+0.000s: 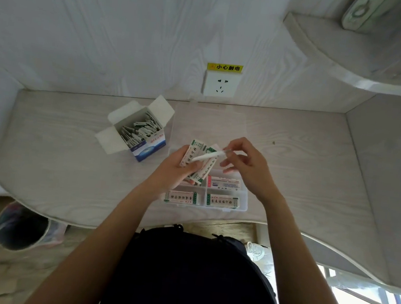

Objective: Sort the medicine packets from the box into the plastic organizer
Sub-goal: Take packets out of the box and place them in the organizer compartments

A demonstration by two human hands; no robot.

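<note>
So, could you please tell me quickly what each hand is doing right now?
Left hand: closed on a small stack of medicine packets above the plastic organizer.
Right hand: fingertips pinching one packet, drawing it from the stack.

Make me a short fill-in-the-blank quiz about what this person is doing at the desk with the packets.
1. The open cardboard box stands to the ____ of the clear plastic organizer.
2. The left hand holds a fan of medicine packets above the ____.
3. The right hand pinches one ____.
4. The wall socket sits under a ____ sticker.

Missing words: left; organizer; packet; yellow
</note>
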